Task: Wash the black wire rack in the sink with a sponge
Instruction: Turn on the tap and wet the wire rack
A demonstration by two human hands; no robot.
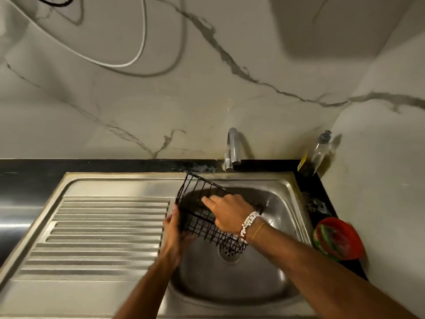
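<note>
The black wire rack (195,192) is held tilted over the steel sink basin (282,203), above the drain. My left hand (177,229) grips the rack's near left side from below. My right hand (230,211) reaches inside the rack with its fingers pressed down on something dark against the wires; the sponge itself is mostly hidden under the hand. A white bead bracelet sits on my right wrist.
The ribbed drainboard (103,233) lies left of the basin. A chrome tap (233,148) stands behind the sink, with no water visible. A clear bottle (319,153) stands in the back right corner. A red bowl (339,238) rests on the black counter to the right.
</note>
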